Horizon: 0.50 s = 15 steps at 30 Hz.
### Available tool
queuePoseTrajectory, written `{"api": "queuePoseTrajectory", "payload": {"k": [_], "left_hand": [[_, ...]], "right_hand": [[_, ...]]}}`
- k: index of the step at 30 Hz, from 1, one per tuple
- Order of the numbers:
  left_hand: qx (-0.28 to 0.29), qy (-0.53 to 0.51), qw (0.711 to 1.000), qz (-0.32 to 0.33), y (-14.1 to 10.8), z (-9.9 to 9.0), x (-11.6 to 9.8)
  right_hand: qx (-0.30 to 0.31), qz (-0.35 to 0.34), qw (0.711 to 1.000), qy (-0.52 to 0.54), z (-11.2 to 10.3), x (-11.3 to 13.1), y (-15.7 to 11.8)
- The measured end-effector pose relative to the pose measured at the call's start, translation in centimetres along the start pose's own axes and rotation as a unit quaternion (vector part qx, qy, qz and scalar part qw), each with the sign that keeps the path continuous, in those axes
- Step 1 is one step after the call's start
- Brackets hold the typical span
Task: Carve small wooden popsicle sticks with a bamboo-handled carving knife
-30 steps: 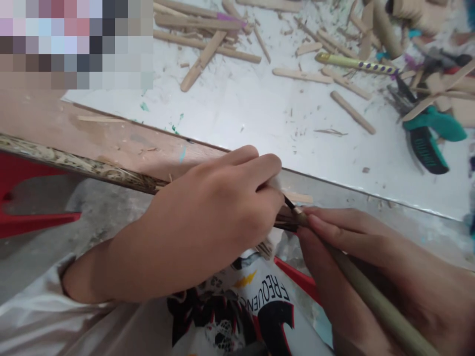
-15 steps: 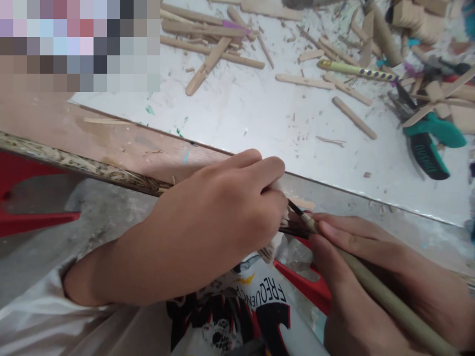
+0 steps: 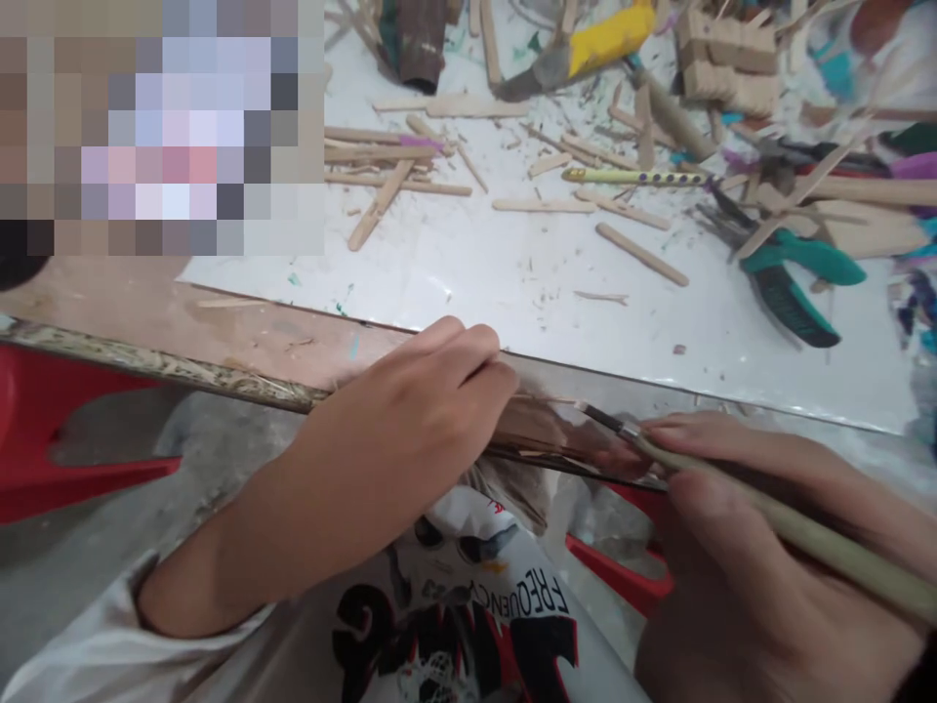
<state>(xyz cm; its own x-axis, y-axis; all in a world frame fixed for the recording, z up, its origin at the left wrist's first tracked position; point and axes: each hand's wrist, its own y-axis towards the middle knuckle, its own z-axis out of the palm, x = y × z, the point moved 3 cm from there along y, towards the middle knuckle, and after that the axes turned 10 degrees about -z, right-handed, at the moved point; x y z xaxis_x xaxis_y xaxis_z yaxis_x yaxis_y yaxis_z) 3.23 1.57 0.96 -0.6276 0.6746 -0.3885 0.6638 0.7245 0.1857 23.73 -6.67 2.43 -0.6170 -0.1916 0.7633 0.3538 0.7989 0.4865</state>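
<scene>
My left hand (image 3: 439,410) is closed at the table's near edge, knuckles up. From under its fingers a thin wooden stick (image 3: 546,398) sticks out to the right; most of it is hidden. My right hand (image 3: 747,513) wraps round the long wooden handle of a carving knife (image 3: 812,527). The knife's short dark blade points left, its tip at the stick's free end; whether they touch I cannot tell.
Across the white board (image 3: 439,283) lie several craft sticks (image 3: 642,256), shavings, a patterned yellow-green strip (image 3: 636,178), teal-handled pliers (image 3: 797,288) and a yellow-handled tool (image 3: 611,41). A red plastic chair (image 3: 88,478) stands below the table edge.
My right hand and the carving knife have moved away from my left hand, opening a gap between blade and fingers. My view has shifted, showing more of the far table.
</scene>
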Motion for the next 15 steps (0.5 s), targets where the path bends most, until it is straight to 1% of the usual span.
{"api": "queuePoseTrajectory", "payload": {"k": [5,8,10,12,13,15], "left_hand": [[0.017,0.000,1.000,-0.013,0.3,0.0,0.0],[0.017,-0.010,1.000,-0.015,0.3,0.1,0.0],[0.010,-0.025,0.999,-0.020,0.3,0.0,0.1],[-0.002,-0.042,0.999,-0.023,0.1,-0.1,0.2],[-0.010,-0.050,0.998,-0.022,0.1,-0.3,0.2],[-0.022,-0.061,0.998,-0.024,0.0,-0.5,0.2]], "right_hand": [[0.062,0.020,0.997,-0.032,-0.1,0.3,0.3],[0.090,0.047,0.992,-0.077,-0.2,0.2,0.7],[0.078,0.073,0.989,-0.099,-0.2,0.3,1.0],[0.057,0.088,0.990,-0.096,-0.2,0.5,1.4],[0.048,0.087,0.991,-0.090,-0.2,0.7,1.6],[0.057,0.077,0.991,-0.088,0.0,0.8,2.0]]}}
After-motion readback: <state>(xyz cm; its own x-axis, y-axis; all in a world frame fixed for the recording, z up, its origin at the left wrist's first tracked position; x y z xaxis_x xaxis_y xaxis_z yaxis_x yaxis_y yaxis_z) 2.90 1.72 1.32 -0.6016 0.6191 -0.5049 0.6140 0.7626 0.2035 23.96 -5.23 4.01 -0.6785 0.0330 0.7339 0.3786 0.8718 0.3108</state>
